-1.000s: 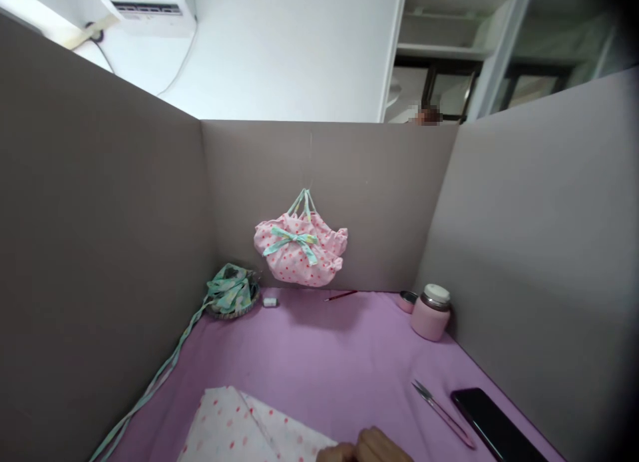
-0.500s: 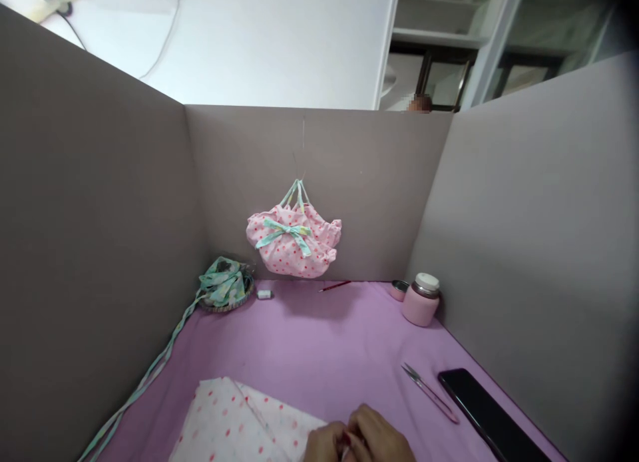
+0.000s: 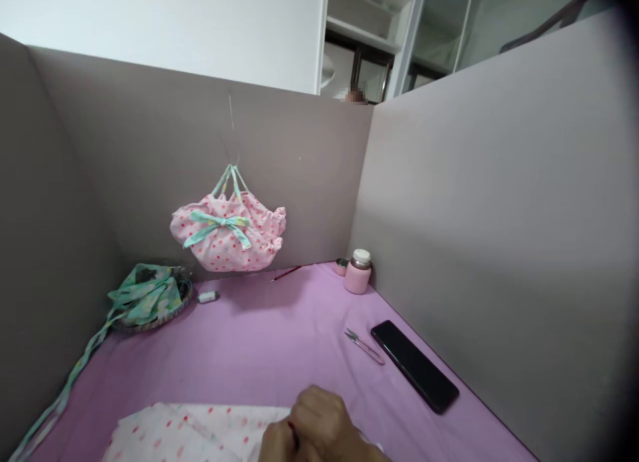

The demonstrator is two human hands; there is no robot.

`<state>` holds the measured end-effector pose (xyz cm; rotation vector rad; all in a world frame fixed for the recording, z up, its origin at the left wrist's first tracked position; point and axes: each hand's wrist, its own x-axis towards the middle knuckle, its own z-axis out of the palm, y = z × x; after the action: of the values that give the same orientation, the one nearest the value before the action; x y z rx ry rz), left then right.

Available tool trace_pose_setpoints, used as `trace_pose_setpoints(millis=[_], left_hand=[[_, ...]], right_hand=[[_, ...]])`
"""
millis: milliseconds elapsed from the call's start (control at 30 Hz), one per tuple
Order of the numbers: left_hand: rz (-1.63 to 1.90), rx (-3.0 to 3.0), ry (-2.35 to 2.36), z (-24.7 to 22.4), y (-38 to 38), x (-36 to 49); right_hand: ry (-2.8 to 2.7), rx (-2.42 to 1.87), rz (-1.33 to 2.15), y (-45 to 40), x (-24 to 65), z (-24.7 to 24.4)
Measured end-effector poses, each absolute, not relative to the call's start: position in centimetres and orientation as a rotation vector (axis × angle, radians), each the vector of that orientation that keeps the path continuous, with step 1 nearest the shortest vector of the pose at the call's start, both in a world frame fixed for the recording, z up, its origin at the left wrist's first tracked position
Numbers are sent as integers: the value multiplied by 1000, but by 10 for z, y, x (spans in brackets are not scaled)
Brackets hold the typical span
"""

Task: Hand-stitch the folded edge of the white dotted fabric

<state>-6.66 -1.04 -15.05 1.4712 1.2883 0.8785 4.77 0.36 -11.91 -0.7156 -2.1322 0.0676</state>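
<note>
Two hands, left hand [image 3: 273, 443] and right hand [image 3: 322, 422], pinch together over the dotted cloth [image 3: 190, 435], fingers closed on something small and red; stitching looks barely begun, scissors [image 3: 363, 345] untouched.

Grey partition panels [image 3: 474, 182] box in my purple-covered surface [image 3: 279, 342] on three sides; behind them I see a white wall [image 3: 174, 22] and pale shelves [image 3: 369, 22].

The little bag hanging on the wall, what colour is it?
The hanging bag is pink with red dots and a mint-green bow, seen in the head view.
</note>
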Motion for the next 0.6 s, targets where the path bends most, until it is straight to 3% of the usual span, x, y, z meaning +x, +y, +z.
trace_pose_setpoints(millis=[233,333,467,600], left_hand=[[920,1371,1239,-150,-12,-72],[924,1318,1208,-152,-10,-74],[946,1236,1179,-152,-10,-76],[1000,1086,1145,-155,-8,-77]], right_hand=[[-1301,-913,1258,23,61,-67],[-986,-842,1500,34,78,-54],[-866,-810,1419,48,107,-32],[-881,-795,881,60,149,3]])
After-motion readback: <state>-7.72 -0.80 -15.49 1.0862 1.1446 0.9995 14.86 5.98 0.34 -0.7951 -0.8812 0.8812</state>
